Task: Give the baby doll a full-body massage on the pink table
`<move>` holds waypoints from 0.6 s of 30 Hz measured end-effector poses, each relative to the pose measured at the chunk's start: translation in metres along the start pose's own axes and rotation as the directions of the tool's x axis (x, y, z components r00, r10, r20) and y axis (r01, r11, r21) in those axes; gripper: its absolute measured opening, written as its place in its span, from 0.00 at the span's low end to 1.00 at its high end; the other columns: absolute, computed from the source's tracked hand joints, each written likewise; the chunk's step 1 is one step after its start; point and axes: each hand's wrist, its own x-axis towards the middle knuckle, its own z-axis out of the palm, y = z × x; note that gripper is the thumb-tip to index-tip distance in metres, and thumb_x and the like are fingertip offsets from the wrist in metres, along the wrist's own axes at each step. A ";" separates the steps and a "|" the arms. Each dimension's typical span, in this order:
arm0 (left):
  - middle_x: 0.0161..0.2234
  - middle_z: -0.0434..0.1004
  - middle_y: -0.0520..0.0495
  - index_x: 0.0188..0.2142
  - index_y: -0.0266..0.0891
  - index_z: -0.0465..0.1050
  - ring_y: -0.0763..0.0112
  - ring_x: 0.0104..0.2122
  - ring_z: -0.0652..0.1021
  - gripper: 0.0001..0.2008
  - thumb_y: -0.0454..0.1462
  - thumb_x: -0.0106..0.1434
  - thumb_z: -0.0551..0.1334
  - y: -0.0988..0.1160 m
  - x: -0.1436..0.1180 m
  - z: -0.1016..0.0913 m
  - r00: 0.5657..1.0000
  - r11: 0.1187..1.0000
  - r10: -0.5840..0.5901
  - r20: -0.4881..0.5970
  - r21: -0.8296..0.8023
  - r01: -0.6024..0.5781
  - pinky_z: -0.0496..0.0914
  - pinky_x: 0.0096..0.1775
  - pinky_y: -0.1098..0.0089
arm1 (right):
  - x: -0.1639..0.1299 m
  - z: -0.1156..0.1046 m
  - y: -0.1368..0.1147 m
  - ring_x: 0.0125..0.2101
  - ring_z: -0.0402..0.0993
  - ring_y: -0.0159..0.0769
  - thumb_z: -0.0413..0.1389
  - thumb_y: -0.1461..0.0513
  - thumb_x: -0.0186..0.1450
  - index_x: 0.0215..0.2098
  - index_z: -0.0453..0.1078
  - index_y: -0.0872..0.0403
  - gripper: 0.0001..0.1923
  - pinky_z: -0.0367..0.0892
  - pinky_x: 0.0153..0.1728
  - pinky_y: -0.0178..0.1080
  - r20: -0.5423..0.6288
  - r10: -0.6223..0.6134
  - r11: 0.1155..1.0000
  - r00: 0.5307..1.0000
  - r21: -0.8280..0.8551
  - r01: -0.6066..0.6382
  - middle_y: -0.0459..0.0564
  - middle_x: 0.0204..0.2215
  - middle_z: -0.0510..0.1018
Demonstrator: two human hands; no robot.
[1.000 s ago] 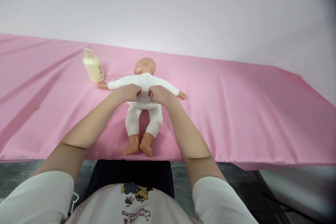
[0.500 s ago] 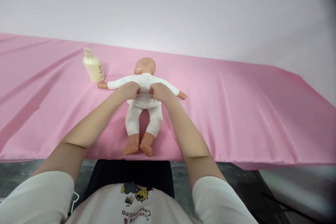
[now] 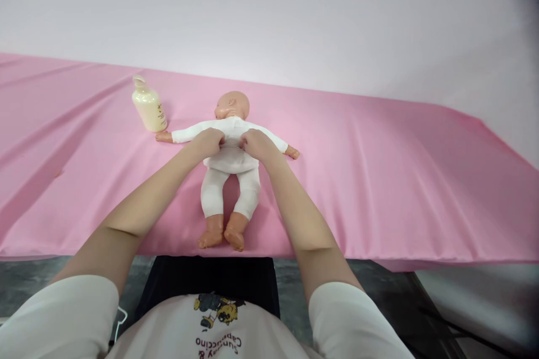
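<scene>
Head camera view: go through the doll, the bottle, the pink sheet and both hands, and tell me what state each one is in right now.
Doll: lying face down, head turned to the side, arms spread, dressed in white.
Bottle: upright, cap on, beside the doll's outstretched hand.
Pink sheet: spread over the table, lightly creased.
Left hand: fingers curled, pressed on the doll's upper back.
Right hand: fingers curled, pressed on the doll's upper back.

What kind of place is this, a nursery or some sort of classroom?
Probably a staged baby-care practice spot, not a real nursery: a baby doll in white lies on a pink cloth over a table, a cream bottle stands beside it, and the wall behind is bare.
</scene>
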 end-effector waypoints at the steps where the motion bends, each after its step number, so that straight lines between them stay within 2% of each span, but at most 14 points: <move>1: 0.37 0.82 0.44 0.42 0.36 0.81 0.69 0.30 0.73 0.13 0.27 0.62 0.60 0.000 0.001 0.001 1.000 1.000 0.005 0.008 0.008 -0.005 0.68 0.37 0.66 | 0.001 0.002 0.001 0.40 0.76 0.38 0.52 0.72 0.65 0.40 0.81 0.56 0.16 0.66 0.42 0.38 -0.003 -0.001 1.000 1.000 -0.006 0.001 0.55 0.44 0.83; 3: 0.39 0.81 0.43 0.41 0.37 0.81 0.67 0.33 0.73 0.13 0.27 0.63 0.59 -0.002 0.004 0.003 0.999 0.999 0.048 -0.026 0.027 -0.047 0.68 0.39 0.65 | 0.004 0.005 0.005 0.43 0.75 0.39 0.51 0.73 0.65 0.42 0.79 0.57 0.16 0.65 0.44 0.37 -0.025 -0.002 1.000 1.000 -0.017 0.002 0.54 0.43 0.83; 7: 0.47 0.75 0.38 0.35 0.37 0.79 0.60 0.42 0.75 0.11 0.28 0.63 0.57 -0.008 0.008 0.014 0.981 0.993 0.109 -0.164 0.069 -0.098 0.70 0.43 0.62 | 0.011 0.014 0.014 0.43 0.76 0.39 0.49 0.74 0.65 0.47 0.76 0.57 0.18 0.64 0.43 0.38 -0.106 -0.033 0.999 0.994 -0.011 0.032 0.54 0.43 0.83; 14: 0.48 0.77 0.38 0.53 0.35 0.71 0.56 0.48 0.77 0.17 0.28 0.67 0.53 -0.010 0.014 0.030 0.958 0.997 0.069 -0.278 0.043 -0.060 0.70 0.49 0.61 | 0.024 0.024 0.024 0.45 0.77 0.42 0.50 0.71 0.66 0.45 0.78 0.54 0.16 0.67 0.48 0.40 -0.123 -0.045 0.998 0.991 0.033 0.049 0.53 0.44 0.84; 18: 0.50 0.77 0.38 0.53 0.35 0.72 0.56 0.51 0.76 0.16 0.30 0.70 0.52 -0.013 0.019 0.035 0.955 0.996 0.087 -0.283 0.043 -0.078 0.69 0.53 0.60 | 0.031 0.032 0.028 0.47 0.75 0.44 0.49 0.71 0.67 0.43 0.78 0.56 0.16 0.68 0.49 0.42 -0.146 -0.040 0.997 0.988 0.052 0.048 0.57 0.48 0.80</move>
